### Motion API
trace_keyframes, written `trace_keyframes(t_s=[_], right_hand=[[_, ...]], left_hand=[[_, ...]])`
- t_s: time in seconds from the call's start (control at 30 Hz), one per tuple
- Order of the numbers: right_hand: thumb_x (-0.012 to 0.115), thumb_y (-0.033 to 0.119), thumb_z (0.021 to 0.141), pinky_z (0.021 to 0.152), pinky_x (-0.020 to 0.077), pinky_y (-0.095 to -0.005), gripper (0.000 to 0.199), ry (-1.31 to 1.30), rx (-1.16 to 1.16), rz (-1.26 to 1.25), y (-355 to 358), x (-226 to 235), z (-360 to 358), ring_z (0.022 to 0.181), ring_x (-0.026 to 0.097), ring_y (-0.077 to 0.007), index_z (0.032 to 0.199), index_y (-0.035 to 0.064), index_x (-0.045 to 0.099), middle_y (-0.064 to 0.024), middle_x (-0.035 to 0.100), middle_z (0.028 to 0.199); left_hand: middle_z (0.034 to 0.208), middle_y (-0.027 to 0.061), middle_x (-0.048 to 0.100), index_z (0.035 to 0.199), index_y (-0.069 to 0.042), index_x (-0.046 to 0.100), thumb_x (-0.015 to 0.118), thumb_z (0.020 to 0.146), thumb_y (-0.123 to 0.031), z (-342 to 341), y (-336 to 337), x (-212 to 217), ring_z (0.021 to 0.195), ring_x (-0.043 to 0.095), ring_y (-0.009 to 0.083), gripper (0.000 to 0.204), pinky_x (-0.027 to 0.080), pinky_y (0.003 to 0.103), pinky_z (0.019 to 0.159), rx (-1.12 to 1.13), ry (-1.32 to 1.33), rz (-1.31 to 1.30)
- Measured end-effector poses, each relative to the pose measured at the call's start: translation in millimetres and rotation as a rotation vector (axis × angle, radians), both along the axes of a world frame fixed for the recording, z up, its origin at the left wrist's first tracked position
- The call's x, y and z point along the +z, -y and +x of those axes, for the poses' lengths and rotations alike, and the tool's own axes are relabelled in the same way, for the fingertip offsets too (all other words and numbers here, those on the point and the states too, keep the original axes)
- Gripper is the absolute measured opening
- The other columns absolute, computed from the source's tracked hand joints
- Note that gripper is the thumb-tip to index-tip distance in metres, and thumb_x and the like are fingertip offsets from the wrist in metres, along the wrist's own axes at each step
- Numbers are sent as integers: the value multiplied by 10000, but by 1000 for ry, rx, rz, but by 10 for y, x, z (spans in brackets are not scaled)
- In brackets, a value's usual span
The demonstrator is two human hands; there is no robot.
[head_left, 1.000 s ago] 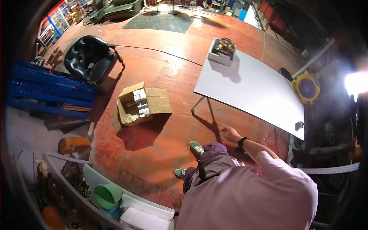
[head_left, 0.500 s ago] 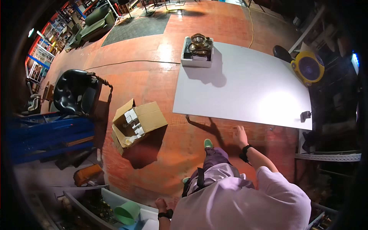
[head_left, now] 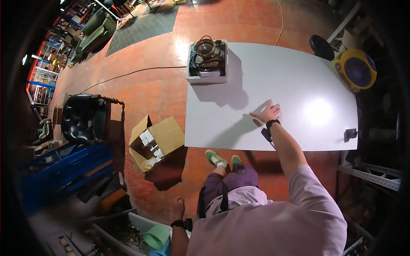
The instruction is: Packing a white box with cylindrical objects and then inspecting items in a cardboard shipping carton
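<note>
Resting ahead-left of right hand (head_left: 269,114), fingers spread | white tray (head_left: 207,80) with glassware (head_left: 206,49), on tabletop (head_left: 299,77) | left hand (head_left: 178,208), fingers' state unclear

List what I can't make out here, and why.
All in the head view:
Right hand: palm hidden by its back; contact with the white table unclear.
Left hand: fingers too small and dim to read a grip.
Cardboard box: bottom hidden by white packing pieces and shadow.
Black object at the table's right end: too small to identify.
Blue item: cut off by lower edge.
</note>
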State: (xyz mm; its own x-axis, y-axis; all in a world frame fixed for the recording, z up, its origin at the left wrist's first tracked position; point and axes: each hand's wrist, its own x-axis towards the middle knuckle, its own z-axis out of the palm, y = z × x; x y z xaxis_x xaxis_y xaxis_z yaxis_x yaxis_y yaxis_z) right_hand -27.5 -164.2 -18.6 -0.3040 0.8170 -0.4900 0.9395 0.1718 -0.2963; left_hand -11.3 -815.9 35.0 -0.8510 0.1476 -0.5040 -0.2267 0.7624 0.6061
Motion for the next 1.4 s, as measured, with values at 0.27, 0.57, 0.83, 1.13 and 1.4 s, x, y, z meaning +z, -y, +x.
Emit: trace_keyframes(t_s=[0.27, 0.57, 0.83, 1.13, 1.4], right_hand=[[865, 564, 663, 1200, 20, -686, 1496, 236, 11, -172, 124, 487, -285, 1526, -187, -507, 1595, 68, -195, -368, -216, 1617], [855, 556, 662, 1198, 14, -677, 1534, 392, 1, -278, -24, 410, -572, 1512, -222, -522, 1567, 59, -279, -385, -262, 1595], [873, 558, 640, 1189, 48, -694, 1563, 434, 13, -287, -81, 255, -606, 1504, -214, -545, 1565, 65, -286, -396, -269, 1586], [881, 540, 612, 1194, 22, -688, 1573, 403, 6, -251, -74, 202, -604, 1514, -206, -529, 1571, 83, -280, -383, -252, 1600], [897, 592, 610, 1189, 45, -696, 1611, 404, 19, -266, -83, 146, -583, 1505, -208, -547, 1563, 70, -292, -404, -252, 1587]], left_hand=[[974, 247, 645, 1064, 1, 575, 515, 960, -93, -1837, -2172, -75, 923, 644, 424, 152, 513, 452, 811, -378, -181, 87], [1111, 190, 622, 1213, -14, 621, 758, 895, -309, -3721, -4903, -152, 1024, 603, 343, 455, 495, 422, 879, -307, -586, 203], [1030, 150, 571, 1108, -27, 613, 811, 840, -247, -3865, -5128, -451, 960, 583, 305, 400, 484, 401, 802, -350, -379, 231], [1076, 96, 638, 1083, -63, 554, 769, 807, -47, -3187, -4672, 156, 936, 620, 279, 350, 504, 375, 809, -513, -451, 501], [1153, 116, 671, 1096, -45, 549, 759, 774, 47, -3062, -4692, 341, 1009, 646, 309, 395, 523, 390, 870, -675, -588, 609]])
